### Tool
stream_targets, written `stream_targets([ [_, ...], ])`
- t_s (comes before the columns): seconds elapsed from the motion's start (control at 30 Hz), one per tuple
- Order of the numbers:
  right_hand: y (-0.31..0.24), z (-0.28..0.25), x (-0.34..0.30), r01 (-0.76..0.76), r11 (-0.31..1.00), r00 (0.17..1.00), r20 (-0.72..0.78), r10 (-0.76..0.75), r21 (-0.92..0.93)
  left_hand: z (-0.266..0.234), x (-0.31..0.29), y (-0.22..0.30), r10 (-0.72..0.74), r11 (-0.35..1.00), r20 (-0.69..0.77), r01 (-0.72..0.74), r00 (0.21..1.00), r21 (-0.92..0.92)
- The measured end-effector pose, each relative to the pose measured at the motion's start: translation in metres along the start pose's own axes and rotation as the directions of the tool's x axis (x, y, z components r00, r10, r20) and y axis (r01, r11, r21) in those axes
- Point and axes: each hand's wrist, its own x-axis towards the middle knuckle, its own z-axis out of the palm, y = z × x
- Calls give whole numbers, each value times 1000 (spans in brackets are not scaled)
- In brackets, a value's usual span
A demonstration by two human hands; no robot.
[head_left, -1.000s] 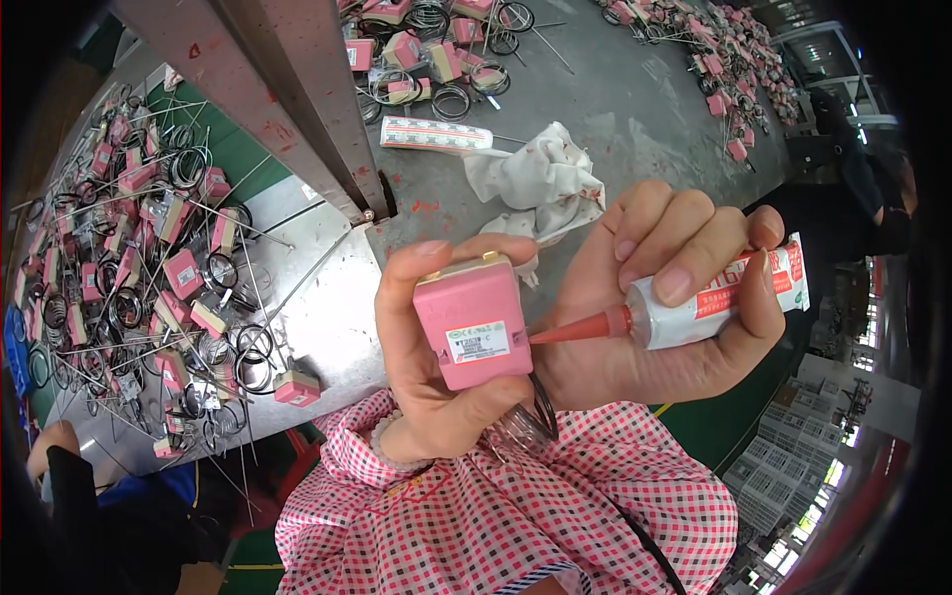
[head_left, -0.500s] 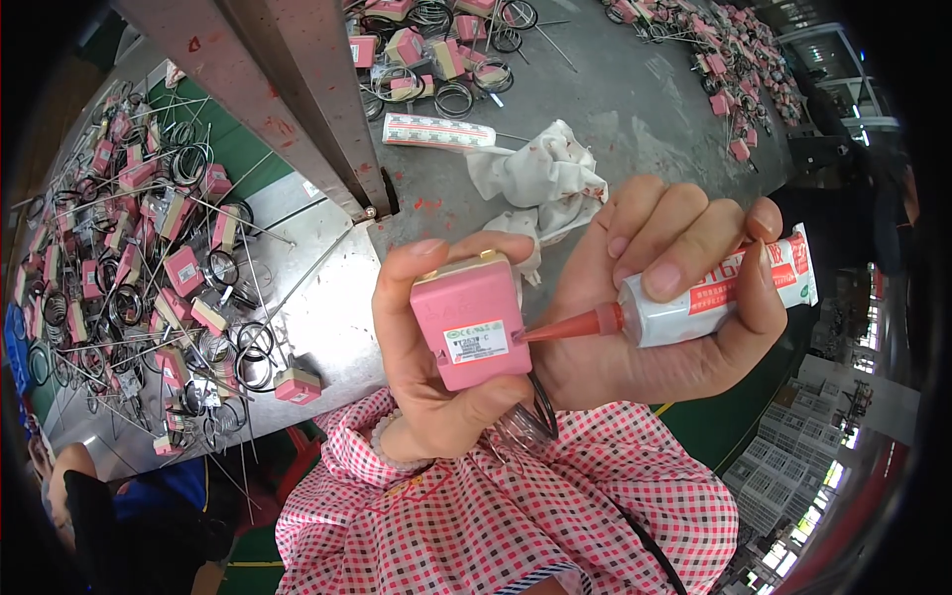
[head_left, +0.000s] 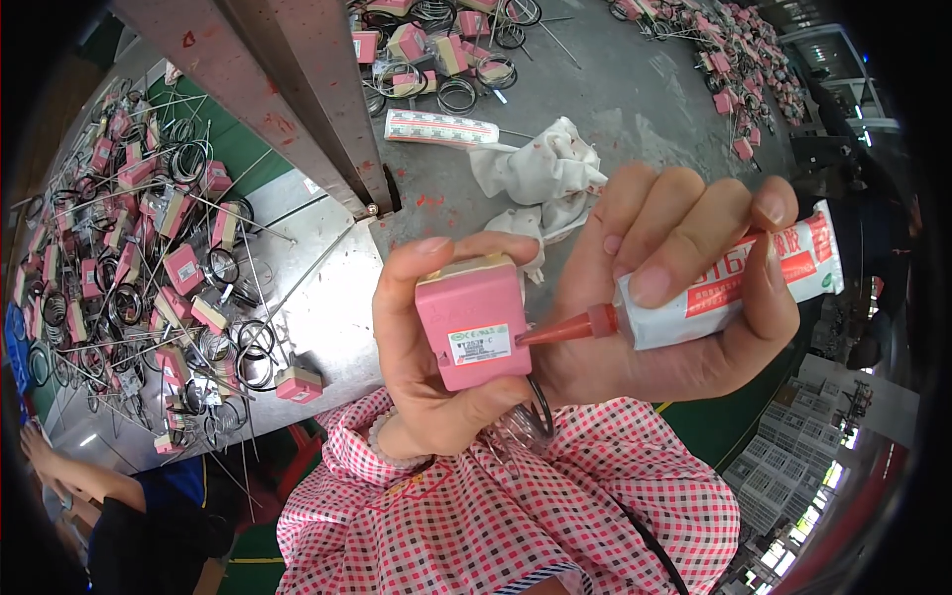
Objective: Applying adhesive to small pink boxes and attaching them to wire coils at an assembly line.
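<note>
My left hand (head_left: pixel 416 367) grips a small pink box (head_left: pixel 471 312) with a cream back, fingers along its left and top and thumb at its lower edge. A white printed label (head_left: pixel 480 344) faces up on it. Below the box hangs a coil of dark and clear tubing (head_left: pixel 526 421), partly hidden by the hand. My right hand (head_left: pixel 684 268) is closed around a white-and-red glue tube (head_left: pixel 734 288). Its tapered red nozzle (head_left: pixel 570 327) points left, the tip at the box's right edge beside the label; whether glue is coming out I cannot make out.
Similar pink boxes with coils (head_left: pixel 149 258) crowd the metal table at left; more lie at the back (head_left: pixel 426 50) and far right (head_left: pixel 734 79). A stained white cloth (head_left: pixel 545 169) and a second tube (head_left: pixel 441 127) lie ahead, beside a metal post (head_left: pixel 297 89). Another person's arm (head_left: pixel 89 476) shows lower left.
The glue tube and my right hand have shifted slightly right and tilted. The box has moved a little right, with the nozzle tip still at its edge. The other person's arm has reached further into view.
</note>
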Motion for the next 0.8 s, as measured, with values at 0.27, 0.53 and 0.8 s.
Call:
stream_targets([
  [0.27,-7,4,-3,105,987,982,170,-84,-124,-8,4,-2,73,993,90,-81,993,84],
  [0.53,-1,20,-19,390,827,912,51,-406,-406,-2,3,4,16,993,1,-16,1000,117],
  [0.8,5,28,-20,480,790,843,-49,-536,-381,-9,2,6,-15,995,74,7,997,100],
])
